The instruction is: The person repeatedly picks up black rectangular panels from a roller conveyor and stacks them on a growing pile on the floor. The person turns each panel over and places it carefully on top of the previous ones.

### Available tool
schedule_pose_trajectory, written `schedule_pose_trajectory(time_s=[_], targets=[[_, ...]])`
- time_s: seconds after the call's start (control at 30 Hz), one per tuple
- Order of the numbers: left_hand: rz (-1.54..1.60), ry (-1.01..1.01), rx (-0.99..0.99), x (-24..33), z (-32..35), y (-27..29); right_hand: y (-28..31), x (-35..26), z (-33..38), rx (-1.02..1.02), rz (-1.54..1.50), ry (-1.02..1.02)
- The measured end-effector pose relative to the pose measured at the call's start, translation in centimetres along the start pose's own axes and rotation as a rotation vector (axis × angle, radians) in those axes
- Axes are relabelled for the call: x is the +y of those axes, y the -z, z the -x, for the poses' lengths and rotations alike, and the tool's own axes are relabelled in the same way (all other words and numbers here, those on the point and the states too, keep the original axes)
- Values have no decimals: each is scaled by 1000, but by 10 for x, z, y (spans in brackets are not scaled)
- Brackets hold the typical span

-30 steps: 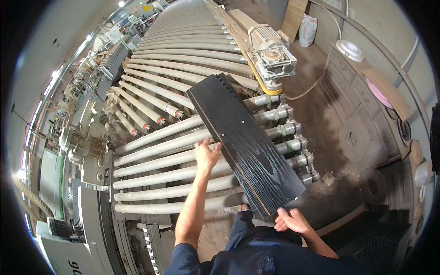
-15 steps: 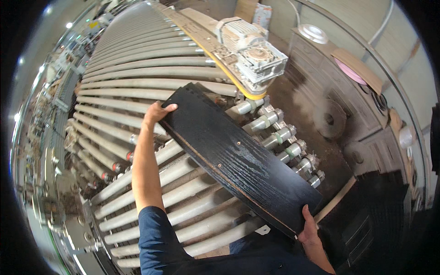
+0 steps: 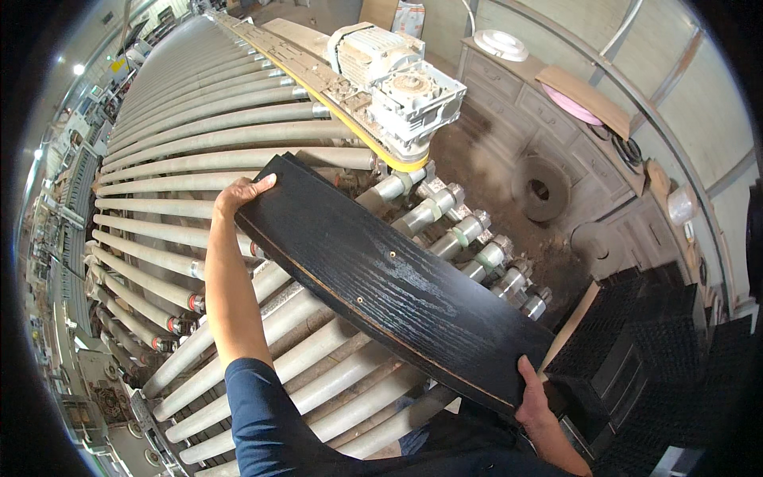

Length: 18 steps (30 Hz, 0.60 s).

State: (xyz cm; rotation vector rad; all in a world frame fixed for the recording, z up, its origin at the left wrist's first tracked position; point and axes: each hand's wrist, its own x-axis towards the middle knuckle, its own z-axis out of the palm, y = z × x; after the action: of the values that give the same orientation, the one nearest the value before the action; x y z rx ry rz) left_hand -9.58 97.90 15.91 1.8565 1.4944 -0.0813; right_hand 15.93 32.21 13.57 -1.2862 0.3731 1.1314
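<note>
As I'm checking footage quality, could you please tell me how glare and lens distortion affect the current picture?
In the head view, the rollers look bowed from the fisheye lens; in the same view, a pale sheen lies across the middle of the black board, a ceiling light glares at upper left, and the corners fall to black.

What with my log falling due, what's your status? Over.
Left hand and right hand gripping opposite ends of black board. Board angled over rollers, contact unclear. Pale motor beyond board, gap visible.
</note>
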Motion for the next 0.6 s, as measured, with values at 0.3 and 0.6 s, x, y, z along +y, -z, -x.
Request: schedule_pose_trajectory(time_s=[0.3,0.6], targets=[[110,-88,58,-3,99,-57,86,-44,-3,79,1,-43],[3,24,161,-12,252,-125,119,-163,-36,127,221,58]])
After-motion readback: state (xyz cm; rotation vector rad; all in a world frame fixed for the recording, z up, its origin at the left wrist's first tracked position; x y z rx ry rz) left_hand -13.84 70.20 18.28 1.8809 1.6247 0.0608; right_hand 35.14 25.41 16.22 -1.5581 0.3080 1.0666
